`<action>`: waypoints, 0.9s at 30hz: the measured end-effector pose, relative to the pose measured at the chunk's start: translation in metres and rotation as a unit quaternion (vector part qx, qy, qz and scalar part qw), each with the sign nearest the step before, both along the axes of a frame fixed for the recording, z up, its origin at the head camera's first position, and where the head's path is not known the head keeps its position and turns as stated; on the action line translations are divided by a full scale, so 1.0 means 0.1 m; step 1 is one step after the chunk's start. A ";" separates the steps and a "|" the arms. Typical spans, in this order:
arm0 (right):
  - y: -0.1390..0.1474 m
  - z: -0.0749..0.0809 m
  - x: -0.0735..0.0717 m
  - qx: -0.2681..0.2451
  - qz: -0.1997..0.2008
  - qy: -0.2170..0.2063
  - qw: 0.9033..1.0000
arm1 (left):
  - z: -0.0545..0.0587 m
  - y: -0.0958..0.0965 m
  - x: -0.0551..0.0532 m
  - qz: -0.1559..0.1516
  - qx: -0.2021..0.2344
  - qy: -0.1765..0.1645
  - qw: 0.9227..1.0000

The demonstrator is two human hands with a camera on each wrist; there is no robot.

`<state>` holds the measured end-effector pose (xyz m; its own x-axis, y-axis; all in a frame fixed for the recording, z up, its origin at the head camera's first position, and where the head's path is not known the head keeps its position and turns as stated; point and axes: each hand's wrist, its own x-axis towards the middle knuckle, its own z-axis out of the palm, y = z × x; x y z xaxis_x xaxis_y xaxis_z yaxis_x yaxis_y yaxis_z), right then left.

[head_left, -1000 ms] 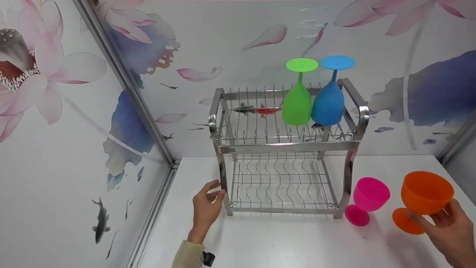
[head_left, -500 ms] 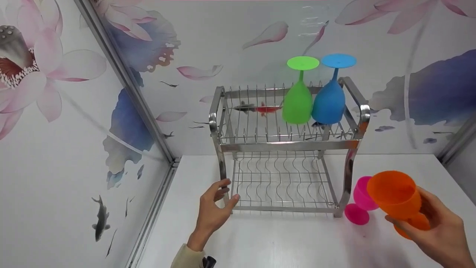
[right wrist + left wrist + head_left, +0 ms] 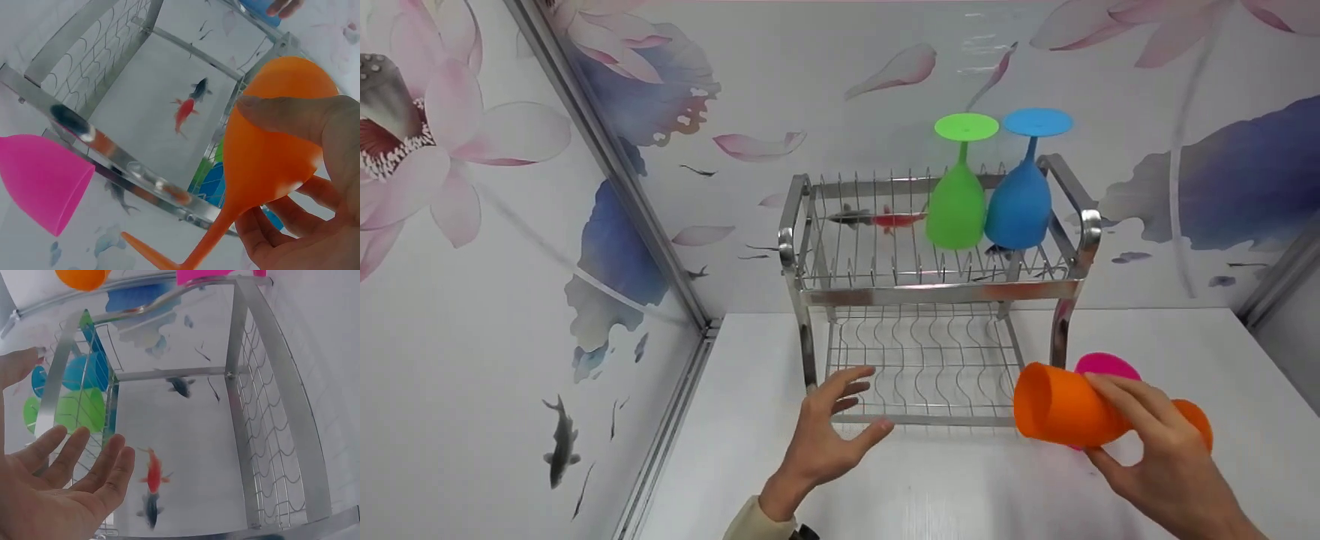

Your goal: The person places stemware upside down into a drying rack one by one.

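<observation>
My right hand [image 3: 1166, 454] grips an orange goblet [image 3: 1069, 406] round its bowl. The goblet lies on its side in the air, mouth to the left and foot to the right, over the table's right half. Behind it a pink goblet [image 3: 1106, 365] is mostly hidden; in the right wrist view its pink bowl [image 3: 45, 177] shows. My left hand [image 3: 829, 439] hovers before the lower left of a metal dish rack [image 3: 941, 293], fingers spread and holding nothing. Upside down on the rack's top tier stand a green goblet [image 3: 956, 210] and a blue goblet [image 3: 1021, 206], side by side.
The rack's lower tier [image 3: 922, 365] has wavy wires. A white table [image 3: 930, 487] carries the rack. Panels with painted lotus flowers and fish [image 3: 561, 442] rise at the left and the back, framed by a metal rail [image 3: 585, 112].
My right hand has lifted the orange goblet from beside the pink one, carried it left and tipped it sideways. The left hand has come off the rack's left leg and moved right, fingers spreading.
</observation>
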<state>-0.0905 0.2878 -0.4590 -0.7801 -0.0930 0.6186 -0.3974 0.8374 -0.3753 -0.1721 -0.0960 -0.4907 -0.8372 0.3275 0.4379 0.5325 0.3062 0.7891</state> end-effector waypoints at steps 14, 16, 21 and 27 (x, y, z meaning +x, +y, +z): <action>-0.42 0.06 -0.11 0.084 0.025 0.021 0.996 | 0.04 0.39 0.00 -0.108 0.004 0.000 0.994; -0.48 0.05 -0.12 0.084 0.031 0.020 0.996 | 0.04 0.45 0.01 -0.117 0.007 -0.001 0.993; -0.59 0.03 -0.12 0.083 0.048 0.022 0.995 | 0.05 0.58 0.03 -0.133 0.009 -0.005 0.991; -0.68 0.01 -0.13 0.086 0.060 0.027 0.994 | 0.09 0.69 0.05 -0.155 0.015 -0.016 0.988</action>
